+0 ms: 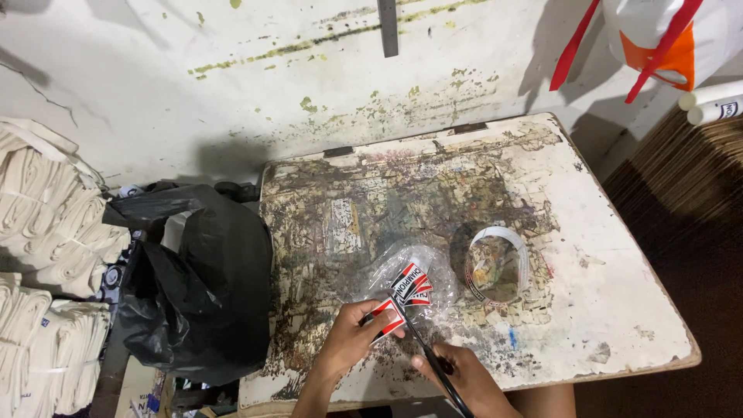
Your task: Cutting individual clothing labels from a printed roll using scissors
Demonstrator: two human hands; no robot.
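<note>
Our left hand (pixel 352 337) pinches a red-white-black label strip (pixel 401 298) over the counter (pixel 619 310); our right hand (pixel 464 379) grips what look like scissors (pixel 429 358); a clear packet (pixel 433 271) lies beneath.

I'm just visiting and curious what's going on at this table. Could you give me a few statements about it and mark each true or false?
1. The left hand holds red, white and black labels. True.
2. The right hand holds a hammer. False: it holds scissors.
3. A roll of tape lies on the table. True.
4. The black bag sits on the table. False: it sits beside it, to the left.
5. Folded cream cloth is stacked at the far left. True.
</note>
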